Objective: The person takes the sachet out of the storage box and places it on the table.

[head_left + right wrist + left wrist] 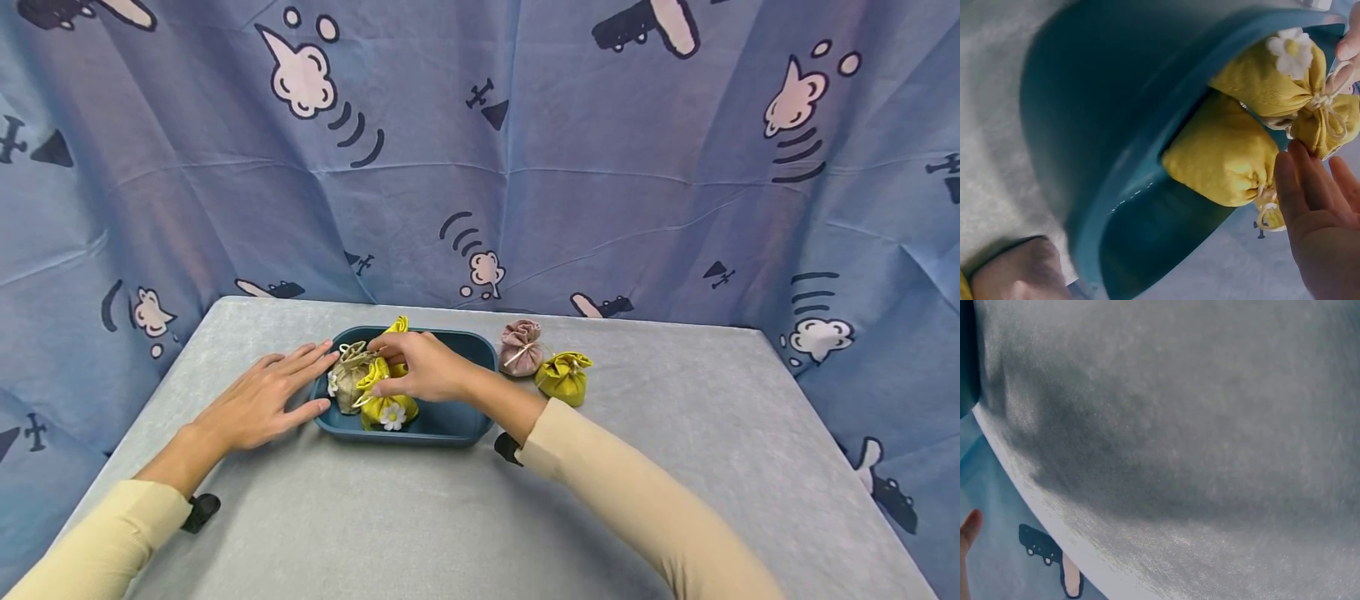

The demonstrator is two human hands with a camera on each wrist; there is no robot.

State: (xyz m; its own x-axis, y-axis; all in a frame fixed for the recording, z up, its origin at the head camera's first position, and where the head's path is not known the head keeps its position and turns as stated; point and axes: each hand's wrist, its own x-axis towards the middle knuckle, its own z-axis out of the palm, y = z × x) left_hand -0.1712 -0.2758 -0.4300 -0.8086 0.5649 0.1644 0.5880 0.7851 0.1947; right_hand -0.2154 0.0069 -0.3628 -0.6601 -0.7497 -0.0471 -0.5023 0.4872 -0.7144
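A teal tray (pixel 450 429) holds several small drawstring pouches at its left end. Among them are a beige pouch (pixel 347 387), a yellow pouch with a white flower (pixel 382 412) and another yellow pouch (pixel 1222 150) behind it. Over these pouches is my right hand (pixel 423 367), thumb and fingers spread apart around the flowered pouch's neck. Its fingers (pixel 1313 178) look fairly straight in the right wrist view, close to the tied cord. My left hand (pixel 262 400) lies flat with fingers extended, touching the tray's left rim; only a fingertip (pixel 969 525) appears in the left wrist view.
Right of the tray, a pink pouch (pixel 521 347) and a yellow-green pouch (pixel 564 377) stand on the grey-covered table (pixel 675 417). A blue patterned curtain (pixel 562 208) hangs behind the table and along its sides.
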